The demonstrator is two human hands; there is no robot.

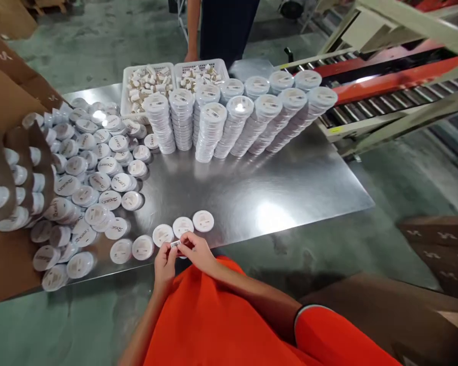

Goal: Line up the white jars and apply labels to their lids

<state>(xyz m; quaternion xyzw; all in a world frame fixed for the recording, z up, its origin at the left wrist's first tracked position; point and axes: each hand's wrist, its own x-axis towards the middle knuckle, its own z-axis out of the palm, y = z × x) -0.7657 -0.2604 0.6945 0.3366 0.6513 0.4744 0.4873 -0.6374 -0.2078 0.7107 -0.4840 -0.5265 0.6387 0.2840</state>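
My left hand (165,260) and right hand (196,250) pinch one small piece (175,244) together; I'd keep it steady, clear of the discs (182,226) just beyond.

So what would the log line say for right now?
left hand: pinching small white piece | right hand: on same piece | round white cases: row by hands | steel table: stacks at back

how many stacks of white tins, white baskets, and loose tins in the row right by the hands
Stacks of white tins: about 12, the back ones partly hidden
White baskets: 2
Loose tins in the row nearest the hands: 5
Total: about 19

The left hand and right hand together pinch a small white piece at the table edge.
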